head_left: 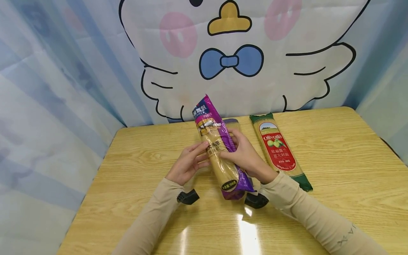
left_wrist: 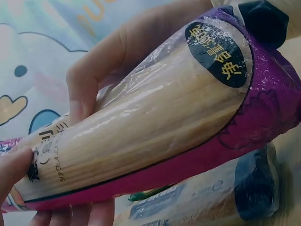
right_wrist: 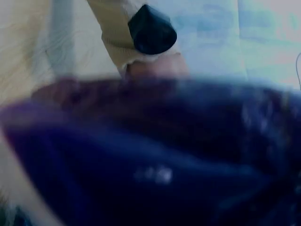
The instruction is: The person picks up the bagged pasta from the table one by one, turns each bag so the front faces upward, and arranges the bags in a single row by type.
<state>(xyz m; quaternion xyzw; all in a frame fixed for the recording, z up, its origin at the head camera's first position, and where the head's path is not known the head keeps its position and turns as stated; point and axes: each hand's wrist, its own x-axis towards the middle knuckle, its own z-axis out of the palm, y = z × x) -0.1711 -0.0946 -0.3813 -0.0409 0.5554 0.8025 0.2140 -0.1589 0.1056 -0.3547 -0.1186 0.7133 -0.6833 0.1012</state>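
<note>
A purple-and-clear bag of pasta is tilted between both hands over the table, its printed front facing up. My left hand grips its left side, thumb on the front and fingers underneath. On the other side my right hand holds it, thumb across the front and fingers at the purple edge. Beneath it a second pasta bag with a dark blue end lies on the table, mostly hidden. In the right wrist view the held bag's dark, blurred wrapping covers most of the picture.
A green-and-red bag of spaghetti lies slanted on the wooden table, right of the hands and partly behind the right forearm. At the table's far edge hangs a curtain with a cartoon bird.
</note>
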